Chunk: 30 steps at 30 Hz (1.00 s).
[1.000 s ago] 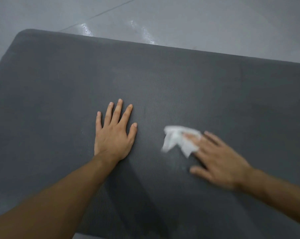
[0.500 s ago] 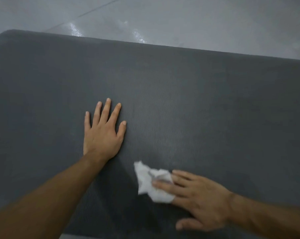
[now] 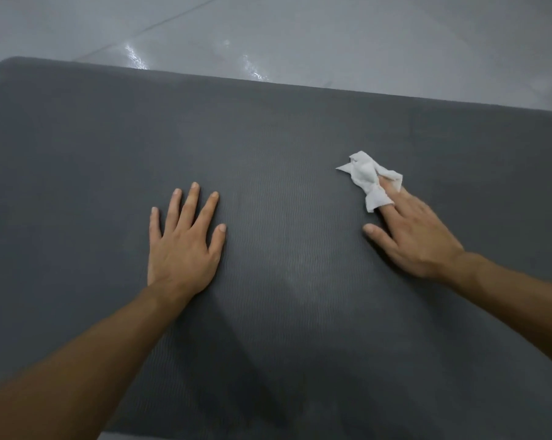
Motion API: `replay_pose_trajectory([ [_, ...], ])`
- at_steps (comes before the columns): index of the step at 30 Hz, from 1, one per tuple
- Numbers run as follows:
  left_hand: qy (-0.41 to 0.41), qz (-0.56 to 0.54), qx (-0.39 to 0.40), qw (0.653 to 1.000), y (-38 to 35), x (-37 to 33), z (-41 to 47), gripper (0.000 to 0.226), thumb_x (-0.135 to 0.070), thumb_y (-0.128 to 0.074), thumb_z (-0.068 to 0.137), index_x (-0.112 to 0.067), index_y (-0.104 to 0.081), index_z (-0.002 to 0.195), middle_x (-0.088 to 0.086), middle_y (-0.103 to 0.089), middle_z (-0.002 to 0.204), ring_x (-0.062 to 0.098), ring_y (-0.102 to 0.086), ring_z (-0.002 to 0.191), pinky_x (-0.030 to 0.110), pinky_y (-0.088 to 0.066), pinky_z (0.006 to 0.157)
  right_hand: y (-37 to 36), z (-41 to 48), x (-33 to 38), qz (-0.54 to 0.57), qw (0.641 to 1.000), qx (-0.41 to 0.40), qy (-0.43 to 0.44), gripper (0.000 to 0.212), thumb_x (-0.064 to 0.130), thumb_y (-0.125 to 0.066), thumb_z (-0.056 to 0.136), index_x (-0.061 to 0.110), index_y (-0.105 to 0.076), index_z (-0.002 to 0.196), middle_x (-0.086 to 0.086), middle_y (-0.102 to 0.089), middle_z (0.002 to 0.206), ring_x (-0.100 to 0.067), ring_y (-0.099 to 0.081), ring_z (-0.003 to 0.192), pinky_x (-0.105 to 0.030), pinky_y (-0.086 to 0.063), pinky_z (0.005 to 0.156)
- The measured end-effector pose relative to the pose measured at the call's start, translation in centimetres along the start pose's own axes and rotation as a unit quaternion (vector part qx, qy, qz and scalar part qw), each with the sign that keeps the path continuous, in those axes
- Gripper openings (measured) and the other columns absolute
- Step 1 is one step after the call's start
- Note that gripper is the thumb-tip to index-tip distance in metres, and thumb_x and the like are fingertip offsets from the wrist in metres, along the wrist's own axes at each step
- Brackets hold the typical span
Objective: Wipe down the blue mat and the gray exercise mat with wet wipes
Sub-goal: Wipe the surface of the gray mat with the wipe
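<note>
The left hand lies flat, palm down, fingers straight and slightly spread, thumb out to the right. Its bare forearm reaches in from the lower left. The right hand is also palm down, forearm entering from the right, straight fingers pressing a crumpled wet wipe, thumb held apart.

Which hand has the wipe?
The right hand: its straight fingers press the white wipe onto the gray mat. The left hand lies flat on the mat, fingers spread, holding nothing.
</note>
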<state>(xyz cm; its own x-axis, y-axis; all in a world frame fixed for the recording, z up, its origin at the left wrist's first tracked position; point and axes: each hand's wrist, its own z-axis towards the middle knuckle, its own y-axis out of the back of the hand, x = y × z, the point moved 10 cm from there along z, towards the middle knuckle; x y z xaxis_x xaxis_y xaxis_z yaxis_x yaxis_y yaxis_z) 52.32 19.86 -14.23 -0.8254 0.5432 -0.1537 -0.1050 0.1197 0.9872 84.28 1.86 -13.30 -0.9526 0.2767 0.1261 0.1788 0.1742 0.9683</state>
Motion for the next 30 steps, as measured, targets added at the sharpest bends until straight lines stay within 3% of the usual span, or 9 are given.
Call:
replay_pose_trajectory([
  [3,0.001,-0.01,0.006,1.0,0.0,-0.1,0.1,0.058,-0.049,-0.028,0.108,-0.033,-0.023,0.164,-0.004,-0.011,0.173,0.02,-0.003,0.16,0.057,-0.003,0.127,-1.5,-3.1,5.8,0.01,0.992,0.012,0.123,0.08,0.064,-0.031,0.103,0.016,-0.017,0.166,-0.011,-0.014,0.173,-0.028,-0.023,0.157,-0.04,-0.017,0.128],
  [5,-0.022,-0.013,0.008,1.0,0.1,-1.0,0.2,0.055,-0.044,-0.025,0.109,-0.031,-0.028,0.163,-0.004,-0.015,0.173,0.019,-0.006,0.16,0.058,-0.007,0.127,-3.5,-7.3,10.5,-0.005,0.973,0.043,0.225,0.076,0.063,-0.033,0.106,0.02,-0.017,0.166,-0.006,-0.01,0.174,-0.026,-0.024,0.157,-0.04,-0.014,0.128],
  [10,-0.072,-0.019,0.045,0.996,-0.4,-5.4,0.9,0.064,-0.054,-0.018,0.103,-0.035,-0.023,0.163,-0.007,-0.009,0.173,0.015,0.0,0.16,0.057,-0.002,0.127,-5.6,-14.8,15.8,-0.045,0.922,0.094,0.373,0.071,0.063,-0.027,0.108,0.024,-0.015,0.166,0.003,-0.001,0.175,-0.02,-0.006,0.161,-0.04,-0.01,0.128],
  [12,-0.083,-0.024,0.052,0.995,-0.7,-7.7,1.2,0.067,-0.06,-0.016,0.101,-0.036,-0.021,0.163,-0.009,-0.006,0.174,0.014,0.002,0.16,0.056,-0.001,0.127,-5.5,-14.0,13.6,-0.054,0.932,0.089,0.347,0.07,0.061,-0.026,0.109,0.02,-0.022,0.165,0.0,-0.01,0.174,-0.018,-0.006,0.161,-0.04,-0.011,0.128],
  [15,-0.116,-0.019,0.061,0.991,-1.3,-11.5,1.3,0.069,-0.064,-0.015,0.099,-0.038,-0.018,0.164,-0.009,-0.002,0.174,0.015,0.002,0.16,0.056,-0.001,0.127,-4.5,-10.0,6.3,-0.06,0.978,0.061,0.188,0.072,0.062,-0.022,0.108,0.016,-0.025,0.164,-0.006,-0.022,0.171,-0.021,-0.008,0.16,-0.038,-0.01,0.128],
  [18,-0.115,-0.01,0.072,0.991,-2.1,-14.2,1.5,0.065,-0.062,-0.017,0.103,-0.038,-0.012,0.164,-0.009,0.002,0.174,0.016,0.007,0.16,0.059,0.004,0.125,-2.0,-7.9,-4.2,-0.026,0.999,0.017,-0.029,0.081,0.068,-0.009,0.103,0.018,-0.008,0.167,-0.006,-0.011,0.174,-0.022,-0.009,0.16,-0.035,-0.006,0.129],
  [21,-0.114,-0.015,0.071,0.991,-2.2,-16.5,1.9,0.065,-0.057,-0.024,0.104,-0.035,-0.014,0.165,-0.007,0.001,0.174,0.018,0.006,0.16,0.06,0.003,0.126,-1.2,-8.9,-10.9,0.015,0.989,0.006,-0.148,0.081,0.068,-0.012,0.101,0.024,0.007,0.166,-0.001,-0.001,0.175,-0.021,-0.003,0.161,-0.041,-0.012,0.129],
  [24,-0.151,-0.026,0.068,0.986,-2.5,-20.0,1.8,0.064,-0.055,-0.024,0.104,-0.035,-0.017,0.165,-0.006,-0.002,0.174,0.019,0.004,0.16,0.057,0.001,0.127,-1.7,-10.2,-9.3,0.034,0.99,0.01,-0.136,0.082,0.069,-0.014,0.101,0.023,0.008,0.166,-0.003,0.001,0.175,-0.027,-0.005,0.16,-0.042,-0.012,0.129],
  [30,-0.159,0.0,0.036,0.987,-3.7,-22.0,1.2,0.063,-0.056,-0.02,0.106,-0.037,-0.013,0.165,-0.003,-0.005,0.174,0.023,0.001,0.16,0.063,-0.003,0.125,-5.1,-17.1,4.3,0.02,0.993,0.099,0.068,0.082,0.071,-0.025,0.104,0.02,-0.008,0.167,-0.004,0.009,0.174,-0.026,-0.004,0.161,-0.04,-0.003,0.13],
])
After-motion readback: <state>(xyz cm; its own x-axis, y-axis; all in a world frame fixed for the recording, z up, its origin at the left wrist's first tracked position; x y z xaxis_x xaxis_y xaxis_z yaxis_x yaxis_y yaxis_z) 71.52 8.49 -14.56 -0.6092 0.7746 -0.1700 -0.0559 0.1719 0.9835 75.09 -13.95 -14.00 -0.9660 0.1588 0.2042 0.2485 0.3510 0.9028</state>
